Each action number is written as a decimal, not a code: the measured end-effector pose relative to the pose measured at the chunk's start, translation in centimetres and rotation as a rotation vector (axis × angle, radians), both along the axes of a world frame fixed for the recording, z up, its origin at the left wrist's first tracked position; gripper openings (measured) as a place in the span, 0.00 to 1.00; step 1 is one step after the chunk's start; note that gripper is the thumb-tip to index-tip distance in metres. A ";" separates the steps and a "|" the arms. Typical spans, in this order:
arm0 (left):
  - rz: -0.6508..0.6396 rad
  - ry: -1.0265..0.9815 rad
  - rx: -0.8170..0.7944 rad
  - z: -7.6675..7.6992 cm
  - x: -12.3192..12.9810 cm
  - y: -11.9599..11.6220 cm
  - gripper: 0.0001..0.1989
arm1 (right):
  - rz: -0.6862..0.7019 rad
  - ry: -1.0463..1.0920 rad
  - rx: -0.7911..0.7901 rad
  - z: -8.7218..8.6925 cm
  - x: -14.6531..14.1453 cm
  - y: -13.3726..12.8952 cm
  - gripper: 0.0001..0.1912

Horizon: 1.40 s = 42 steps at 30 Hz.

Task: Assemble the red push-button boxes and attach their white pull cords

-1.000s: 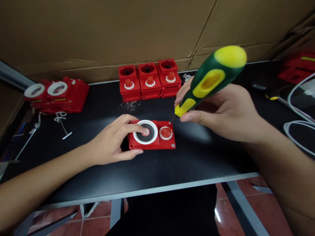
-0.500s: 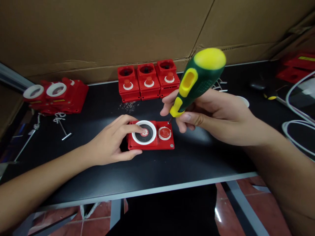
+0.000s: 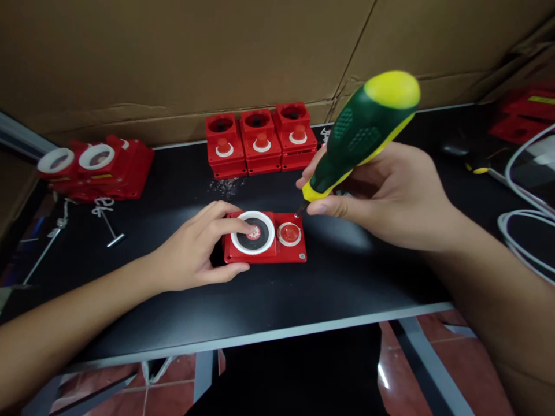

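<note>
A red box (image 3: 286,254) with a white ring (image 3: 272,242) around a black disc and a round red button (image 3: 289,233) lies on the black table. My left hand (image 3: 202,245) grips its left end, the index finger resting on the disc's centre and the thumb along the near side. In my right hand (image 3: 381,185) is a green and yellow screwdriver (image 3: 362,138), tilted with its handle up to the right. Its tip is down by a screw (image 3: 296,215) at the box's far right corner; whether it sits in the screw head I cannot tell.
Several similar red boxes (image 3: 262,153) stand in a row at the back, against cardboard (image 3: 195,58), with debris (image 3: 228,186) before them. More red units (image 3: 130,173) with white rings and a metal T-bar (image 3: 115,240) are at left. White cable (image 3: 520,214) lies at right.
The screwdriver handle has turned about its axis and leans further right and up. My right fingers have shifted around it. My left hand still holds the red box.
</note>
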State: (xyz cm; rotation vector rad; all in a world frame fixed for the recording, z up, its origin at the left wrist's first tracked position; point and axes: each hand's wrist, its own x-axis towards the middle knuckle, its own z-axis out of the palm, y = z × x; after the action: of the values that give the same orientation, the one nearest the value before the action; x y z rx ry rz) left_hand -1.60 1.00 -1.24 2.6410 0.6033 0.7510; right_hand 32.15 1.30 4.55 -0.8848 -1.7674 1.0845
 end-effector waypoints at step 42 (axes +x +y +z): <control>-0.001 0.024 -0.005 0.1 0.0 0.0 0.22 | 0.149 -0.042 0.001 1.6 1.7 -0.5 0.14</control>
State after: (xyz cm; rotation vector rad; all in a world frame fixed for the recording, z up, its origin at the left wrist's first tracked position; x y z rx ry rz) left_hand -1.64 0.97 -1.15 2.6495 0.6090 0.7169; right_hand 33.81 0.85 6.10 -0.7898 -1.8926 1.1671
